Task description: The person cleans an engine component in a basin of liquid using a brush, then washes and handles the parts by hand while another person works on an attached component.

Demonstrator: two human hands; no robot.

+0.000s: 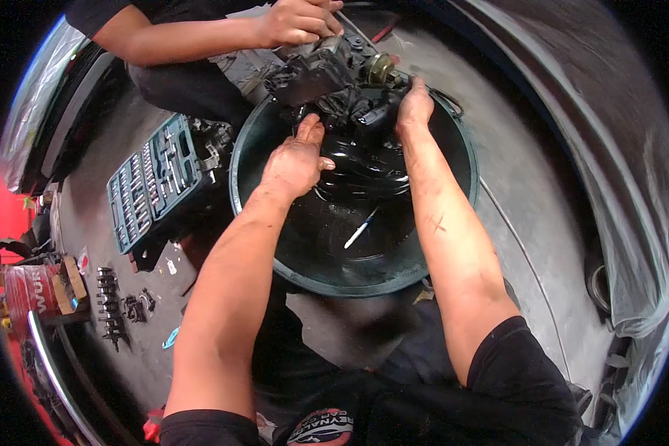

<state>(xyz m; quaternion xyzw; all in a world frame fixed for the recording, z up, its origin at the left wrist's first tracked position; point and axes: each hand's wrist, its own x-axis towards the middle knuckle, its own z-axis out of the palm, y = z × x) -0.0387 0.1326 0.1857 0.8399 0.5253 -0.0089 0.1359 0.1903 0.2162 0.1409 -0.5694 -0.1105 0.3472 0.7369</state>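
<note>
A dark, oily engine assembly [327, 89] rests over the far side of a round tub [349, 286], with a brass-coloured round part [380, 69] on its right. My left hand [299, 160] reaches to its near left side, fingers stretched forward and thumb apart, fingertips at the black metal. On the right, my right hand [415, 110] grips the edge of the assembly; its fingers are partly hidden behind the metal. Black liquid and glossy dark shapes lie in the tub below, and a white pen-like stick [360, 229] is there too.
Across the tub, a co-worker's hand [301, 22] is on top of the assembly. An opened socket set case [156, 175] stands to the left. A crankshaft-like part [109, 308] lies on the floor. A hose [520, 245] runs along the right, beside plastic sheeting [609, 149].
</note>
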